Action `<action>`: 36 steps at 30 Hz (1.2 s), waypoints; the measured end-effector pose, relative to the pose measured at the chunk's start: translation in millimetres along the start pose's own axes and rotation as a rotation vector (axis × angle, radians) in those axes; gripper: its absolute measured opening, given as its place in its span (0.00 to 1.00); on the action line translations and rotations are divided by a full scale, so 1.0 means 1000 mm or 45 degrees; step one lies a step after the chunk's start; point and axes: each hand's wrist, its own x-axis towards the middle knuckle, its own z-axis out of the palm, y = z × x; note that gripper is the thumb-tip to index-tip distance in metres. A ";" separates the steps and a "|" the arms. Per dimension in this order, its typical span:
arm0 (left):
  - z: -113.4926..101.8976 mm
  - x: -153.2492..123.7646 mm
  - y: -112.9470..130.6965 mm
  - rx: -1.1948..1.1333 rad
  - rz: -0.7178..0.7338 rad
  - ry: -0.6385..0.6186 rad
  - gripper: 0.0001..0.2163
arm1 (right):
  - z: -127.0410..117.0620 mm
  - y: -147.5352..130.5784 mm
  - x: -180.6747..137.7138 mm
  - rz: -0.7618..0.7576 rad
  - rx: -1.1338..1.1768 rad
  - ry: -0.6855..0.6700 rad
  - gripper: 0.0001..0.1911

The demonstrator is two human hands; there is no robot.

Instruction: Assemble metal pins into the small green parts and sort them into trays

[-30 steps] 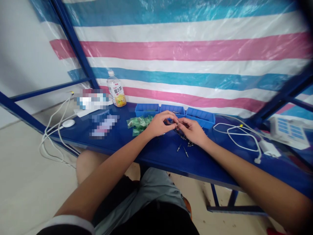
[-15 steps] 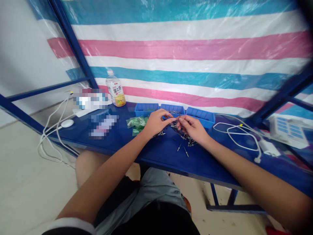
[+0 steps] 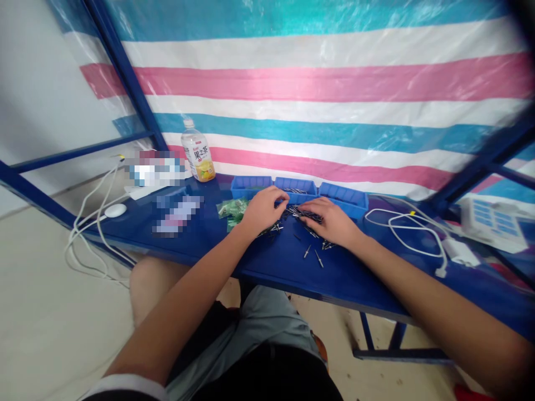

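Observation:
A loose pile of blind rivets [image 3: 310, 215] lies on the blue tabletop between my hands. My left hand [image 3: 264, 211] is over the pile's left side, thumb and forefinger curled close together; whatever is between the tips is too small to make out. On the right, my right hand [image 3: 332, 221] rests low over the pile, its fingers spread and its thumb apart, touching rivets. Nearer the front edge lie two separate rivets, one of them a silver-bodied rivet [image 3: 319, 258]. Behind the hands stand three blue bins, and the middle bin [image 3: 311, 188] has rivets in it.
Green plastic bags [image 3: 234, 210] lie left of my left hand. A drink bottle [image 3: 198, 153] stands at the back left, near a white mouse-like object [image 3: 115, 210]. White cable [image 3: 413, 223] and an adapter [image 3: 460, 252] lie right. A blue frame post [image 3: 129, 72] rises at left.
My hands, fingertips together before, have moved apart. The left has drawn slightly left; the right has lowered onto the pile and its fingers have spread.

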 end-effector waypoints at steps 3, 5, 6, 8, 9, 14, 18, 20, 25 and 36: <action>0.001 0.000 0.003 -0.012 0.024 -0.002 0.07 | 0.007 0.001 0.000 -0.115 -0.049 -0.113 0.20; 0.002 0.000 0.003 -0.019 0.030 -0.010 0.07 | 0.010 0.003 0.000 -0.125 -0.069 -0.144 0.19; 0.002 0.000 0.004 -0.022 0.030 -0.018 0.07 | 0.011 0.004 0.000 -0.126 -0.080 -0.153 0.18; 0.003 0.001 0.005 -0.023 0.034 -0.032 0.07 | 0.011 0.005 0.000 -0.132 -0.100 -0.169 0.16; 0.004 0.001 0.005 -0.024 0.038 -0.040 0.07 | 0.011 0.005 0.000 -0.136 -0.109 -0.178 0.15; 0.006 0.000 0.009 -0.038 0.051 -0.061 0.07 | 0.007 0.005 0.000 -0.112 -0.189 -0.189 0.15; 0.007 0.000 0.010 -0.050 0.058 -0.077 0.07 | 0.008 0.006 0.000 -0.057 -0.254 -0.140 0.14; 0.006 0.000 0.011 -0.055 0.064 -0.073 0.07 | 0.008 0.006 0.000 -0.053 -0.228 -0.116 0.12; 0.006 0.000 0.012 -0.024 0.084 -0.064 0.07 | 0.008 0.006 0.002 0.092 0.006 0.113 0.06; 0.013 -0.004 0.013 -0.054 0.161 -0.185 0.17 | 0.009 -0.006 -0.001 0.271 0.417 0.333 0.13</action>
